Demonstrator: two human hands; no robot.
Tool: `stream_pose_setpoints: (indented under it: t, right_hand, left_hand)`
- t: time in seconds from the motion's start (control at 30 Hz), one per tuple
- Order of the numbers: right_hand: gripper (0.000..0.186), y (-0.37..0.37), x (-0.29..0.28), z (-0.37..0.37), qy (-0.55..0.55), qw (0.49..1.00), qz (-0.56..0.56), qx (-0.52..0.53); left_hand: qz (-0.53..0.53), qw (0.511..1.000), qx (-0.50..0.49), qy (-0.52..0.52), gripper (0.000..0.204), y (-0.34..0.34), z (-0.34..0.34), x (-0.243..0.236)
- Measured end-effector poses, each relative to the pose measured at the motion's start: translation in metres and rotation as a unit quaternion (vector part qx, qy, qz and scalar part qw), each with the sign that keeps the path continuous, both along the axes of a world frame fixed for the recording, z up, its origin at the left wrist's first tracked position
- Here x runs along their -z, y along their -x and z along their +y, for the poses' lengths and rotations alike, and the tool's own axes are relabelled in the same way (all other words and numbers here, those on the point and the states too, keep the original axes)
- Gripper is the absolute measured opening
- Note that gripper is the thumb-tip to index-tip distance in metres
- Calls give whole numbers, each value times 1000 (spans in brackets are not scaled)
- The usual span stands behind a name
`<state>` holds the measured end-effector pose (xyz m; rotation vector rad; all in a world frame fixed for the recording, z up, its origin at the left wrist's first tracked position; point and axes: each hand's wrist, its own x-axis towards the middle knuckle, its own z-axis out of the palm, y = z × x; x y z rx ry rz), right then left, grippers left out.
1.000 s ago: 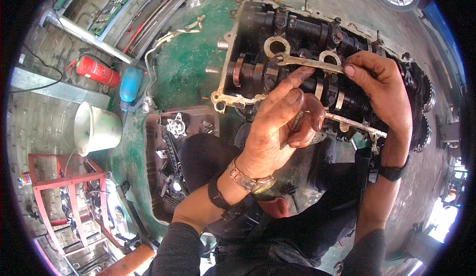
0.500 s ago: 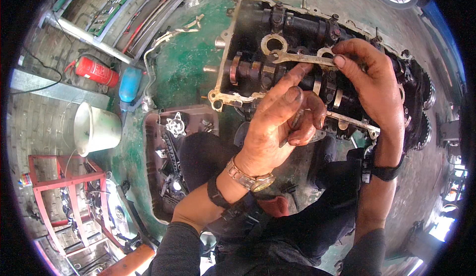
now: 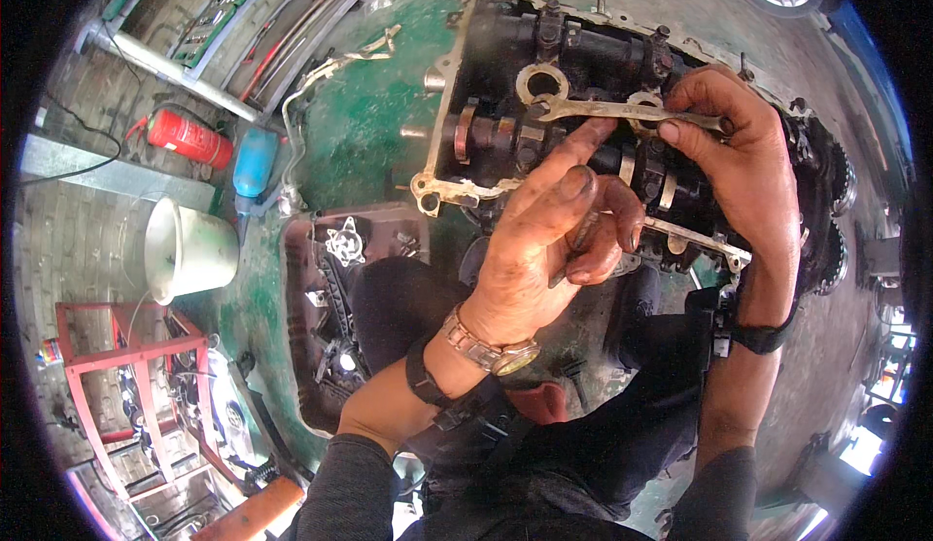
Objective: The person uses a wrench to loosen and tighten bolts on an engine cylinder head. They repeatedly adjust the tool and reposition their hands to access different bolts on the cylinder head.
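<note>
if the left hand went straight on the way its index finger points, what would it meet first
Probably the wrench held by the right hand; depth is unclear, so the left hand might pass beneath it and meet the engine part.

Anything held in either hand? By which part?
Right hand: wrench, pinched on its shank, away from the open-ended head. Left hand: slim metal piece, mostly covered; which part is gripped can't be told.

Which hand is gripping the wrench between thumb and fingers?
The right hand, pinching the wrench away from its open-ended head. The left hand differs: it wears the watch and has a slim metal piece among its curled fingers.
</note>
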<state>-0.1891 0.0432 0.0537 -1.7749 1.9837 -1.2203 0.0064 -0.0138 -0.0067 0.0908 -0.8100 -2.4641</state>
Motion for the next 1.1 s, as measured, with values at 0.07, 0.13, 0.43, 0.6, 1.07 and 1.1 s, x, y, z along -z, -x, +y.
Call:
stream_pose_setpoints:
  t: [0.07, 0.13, 0.43, 0.6, 1.07, 1.1]
  right_hand:
    - [17, 1, 0, -1, -15, 1000, 9, -5]
    - [16, 1, 1, -2, -16, 999, 35, -6]
    - [15, 2, 5, -6, 21, 997, 71, -18]
    - [15, 3, 6, -9, 41, 994, 99, -29]
    - [16, 2, 10, -10, 45, 986, 152, -45]
    - [17, 2, 9, -10, 42, 986, 155, -42]
  left_hand:
    - [-7, 1000, -4, 0, 74, 0, 1, 0]
    - [-6, 1000, -8, -1, 74, 0, 1, 0]
    - [-9, 1000, -9, 10, 74, 2, 1, 1]
    - [-16, 1000, -11, 3, 74, 2, 0, 1]
    - [-14, 1000, -3, 16, 78, 2, -2, 1]
    - [-17, 1000, -4, 18, 78, 3, -2, 1]
